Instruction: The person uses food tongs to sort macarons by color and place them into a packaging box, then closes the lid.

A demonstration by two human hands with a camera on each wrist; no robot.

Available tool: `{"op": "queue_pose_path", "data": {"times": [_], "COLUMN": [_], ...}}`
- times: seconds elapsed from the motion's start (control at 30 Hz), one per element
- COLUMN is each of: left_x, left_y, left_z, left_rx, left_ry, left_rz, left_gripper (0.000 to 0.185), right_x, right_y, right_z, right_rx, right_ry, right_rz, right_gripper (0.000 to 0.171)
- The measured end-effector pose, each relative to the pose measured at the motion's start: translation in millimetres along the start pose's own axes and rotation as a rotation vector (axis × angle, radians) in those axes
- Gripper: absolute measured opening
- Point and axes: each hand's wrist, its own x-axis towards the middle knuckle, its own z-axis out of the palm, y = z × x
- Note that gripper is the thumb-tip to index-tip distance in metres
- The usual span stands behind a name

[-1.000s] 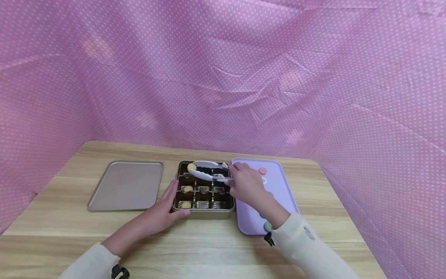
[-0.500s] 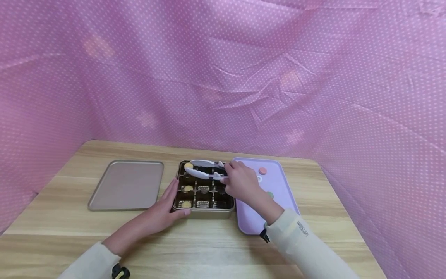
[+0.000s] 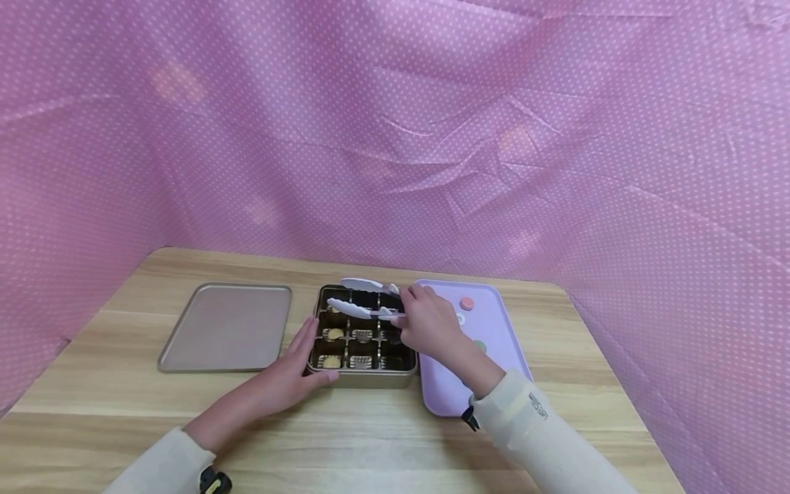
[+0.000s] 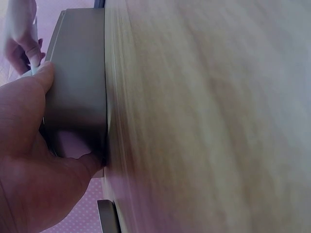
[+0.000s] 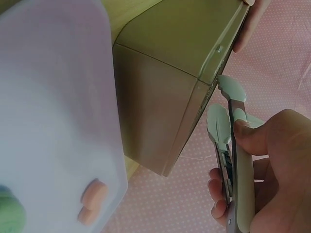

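My right hand (image 3: 428, 322) grips a pair of tongs (image 5: 241, 170) with pale scalloped tips. The tongs are spread with nothing between their tips, over the back left of a metal box (image 3: 376, 379). A dark insert divides the box into several compartments. Round yellow macarons sit in its left column: one in the front compartment (image 3: 331, 361), another macaron (image 3: 334, 334) in the middle one. A third, at the back, is mostly hidden by the tongs. My left hand (image 3: 286, 384) rests against the box's left side, fingers straight, thumb (image 4: 44, 75) at the front rim.
Right of the box lies a lavender tray (image 3: 444, 398), with a pink macaron (image 3: 466, 303), a green macaron (image 3: 479, 346) and a white ring shape (image 3: 460, 319) on it. A flat metal lid (image 3: 225, 329) lies to the left. Pink dotted cloth (image 3: 395, 137) hangs behind the table.
The tongs carried a yellow macaron to the back left compartment, then let it go. Their tips have spread and risen slightly. The left hand has stayed in place.
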Motion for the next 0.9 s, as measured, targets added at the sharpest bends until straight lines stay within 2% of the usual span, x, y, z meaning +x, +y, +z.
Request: {"op": "queue_pose_path", "data": {"times": [0.33,0.53,0.7,0.9], "left_x": [-0.7,-0.3,0.5,1.7], "left_y": [0.9,1.8,1.7,0.1], "left_z": [-0.8,-1.3,-0.9,0.4], "left_rx": [-0.002,-0.006,-0.005,0.004], "left_ry": [-0.007,0.002,0.002,0.002], "left_rz": [-0.003,0.006,0.005,0.005], "left_gripper": [0.114,0.114,0.113,0.113], "right_x": [-7,-17,-30,-51], "right_y": [7,18,32,52], "right_z": [-4,-12,-21,-30], "right_rx": [0.005,0.015,0.033,0.038], "right_ry": [0.036,0.031,0.057,0.114], "right_rz": [-0.01,0.022,0.049,0.051], "right_gripper": [0.05,0.051,0.043,0.046]}}
